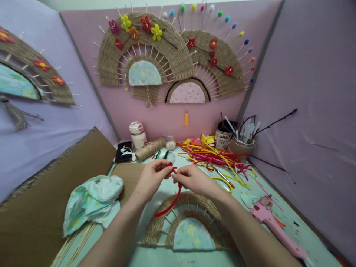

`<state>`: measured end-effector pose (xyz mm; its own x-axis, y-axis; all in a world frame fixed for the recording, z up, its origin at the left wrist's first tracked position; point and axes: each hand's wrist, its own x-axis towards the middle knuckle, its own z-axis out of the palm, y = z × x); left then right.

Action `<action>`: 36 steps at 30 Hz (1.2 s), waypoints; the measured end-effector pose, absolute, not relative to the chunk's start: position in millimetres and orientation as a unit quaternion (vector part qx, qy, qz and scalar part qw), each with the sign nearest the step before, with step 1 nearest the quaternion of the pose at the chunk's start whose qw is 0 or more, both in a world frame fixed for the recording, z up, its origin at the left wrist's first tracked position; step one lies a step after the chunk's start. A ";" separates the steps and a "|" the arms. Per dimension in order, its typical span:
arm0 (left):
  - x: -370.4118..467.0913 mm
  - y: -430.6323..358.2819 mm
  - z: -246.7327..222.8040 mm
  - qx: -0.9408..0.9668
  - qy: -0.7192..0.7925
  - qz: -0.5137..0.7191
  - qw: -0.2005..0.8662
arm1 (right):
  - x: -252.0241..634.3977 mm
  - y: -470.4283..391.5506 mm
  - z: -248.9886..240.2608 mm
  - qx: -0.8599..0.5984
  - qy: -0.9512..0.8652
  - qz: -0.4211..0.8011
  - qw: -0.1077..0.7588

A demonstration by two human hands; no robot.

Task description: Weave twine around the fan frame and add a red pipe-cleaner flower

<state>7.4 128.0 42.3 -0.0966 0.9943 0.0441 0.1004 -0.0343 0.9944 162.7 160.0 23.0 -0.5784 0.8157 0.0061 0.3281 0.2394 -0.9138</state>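
A fuzzy red pipe cleaner (175, 200) is pinched between my two hands, its long tail curving down to the left. My left hand (158, 171) grips it near a bent upper end, thumb against fingers. Close beside it, my right hand (187, 176) pinches the same pipe cleaner just above the tail. Below both hands lies a half-round twine-woven fan (155, 228) with thin stick ribs. Its centre carries a pale green flowered cloth half-circle (193, 234). My right forearm covers part of the fan's right side.
Behind my hands lie loose coloured pipe cleaners (222, 155), a twine roll (150, 148) and green-handled pliers (162, 154). A pink glue gun (275, 226) rests at right. Crumpled cloth (93, 200) and a cardboard sheet (55, 193) are at left. Finished fans (178, 48) hang behind.
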 end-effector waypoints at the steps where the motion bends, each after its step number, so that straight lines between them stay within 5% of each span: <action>1: 7.3 128.3 42.2 0.513 0.537 0.509 0.434 | 162.4 160.2 23.3 -0.386 -0.742 0.483 0.259; 20: 7.1 127.2 38.9 0.605 0.612 0.432 0.272 | 155.9 164.2 22.9 -0.391 -0.620 0.546 0.405; 36: 20.2 123.4 38.8 0.573 0.598 0.475 0.299 | 146.2 157.6 28.6 -0.372 -0.501 0.598 0.503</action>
